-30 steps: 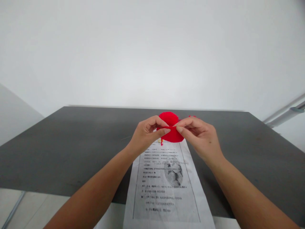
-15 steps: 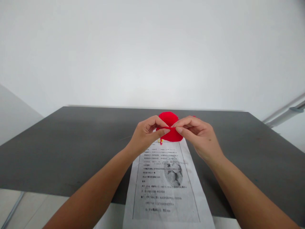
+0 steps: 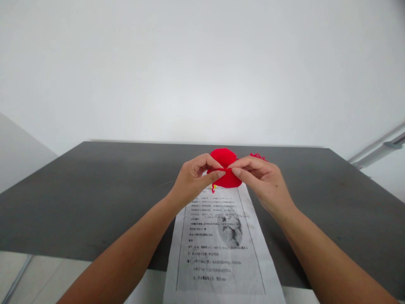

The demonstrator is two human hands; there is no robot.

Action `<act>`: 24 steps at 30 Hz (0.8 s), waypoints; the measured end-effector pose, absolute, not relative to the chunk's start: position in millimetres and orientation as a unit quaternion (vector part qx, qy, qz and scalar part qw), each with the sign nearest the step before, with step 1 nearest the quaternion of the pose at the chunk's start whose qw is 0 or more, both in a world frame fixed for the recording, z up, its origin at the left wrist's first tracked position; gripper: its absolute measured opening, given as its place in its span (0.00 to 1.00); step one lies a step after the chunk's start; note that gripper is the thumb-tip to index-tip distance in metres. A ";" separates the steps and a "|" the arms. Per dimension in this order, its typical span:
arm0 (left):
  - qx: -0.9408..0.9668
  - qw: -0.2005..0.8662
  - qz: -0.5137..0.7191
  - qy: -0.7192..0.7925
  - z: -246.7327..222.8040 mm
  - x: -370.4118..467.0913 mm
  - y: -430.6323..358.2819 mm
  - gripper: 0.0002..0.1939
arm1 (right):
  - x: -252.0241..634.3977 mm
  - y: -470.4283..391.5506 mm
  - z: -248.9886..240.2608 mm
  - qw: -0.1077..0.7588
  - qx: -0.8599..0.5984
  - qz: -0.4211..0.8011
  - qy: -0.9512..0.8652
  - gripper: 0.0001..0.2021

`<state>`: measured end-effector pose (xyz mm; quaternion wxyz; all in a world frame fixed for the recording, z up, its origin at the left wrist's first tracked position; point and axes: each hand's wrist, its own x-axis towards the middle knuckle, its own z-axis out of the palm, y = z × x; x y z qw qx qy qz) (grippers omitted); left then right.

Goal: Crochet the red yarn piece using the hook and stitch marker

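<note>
Red soft piece: it lies between the two hands, right of the tabletop's middle, toward the far edge.
Long axis: its pinched edge runs left to right, roughly parallel with the far edge.
Left hand: thumb and finger are closed on the left part of this edge.
Right hand: thumb and finger are closed on the right part; neither hand is nearer, both touch.
Count: two hands, one printed sheet crossing the near edge, one red yarn bunch beyond the right hand; whether the red is one piece or two, I cannot tell.
</note>
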<state>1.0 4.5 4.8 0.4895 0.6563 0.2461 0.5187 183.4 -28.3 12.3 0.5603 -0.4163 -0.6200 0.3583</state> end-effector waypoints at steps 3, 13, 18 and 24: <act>0.660 0.486 0.516 0.249 5.0 1.1 4.3 0.11 | 183.1 -28.0 12.9 0.557 -0.414 0.374 -0.615 0.03; 0.658 0.490 0.514 0.252 3.7 1.5 3.9 0.10 | 183.3 -26.1 12.3 0.557 -0.400 0.405 -0.605 0.03; 0.669 0.473 0.513 0.256 3.9 0.4 3.0 0.06 | 182.5 -26.8 13.2 0.555 -0.395 0.413 -0.605 0.03; 0.689 0.439 0.512 0.265 3.4 0.3 2.7 0.05 | 182.6 -27.5 12.4 0.553 -0.393 0.421 -0.602 0.03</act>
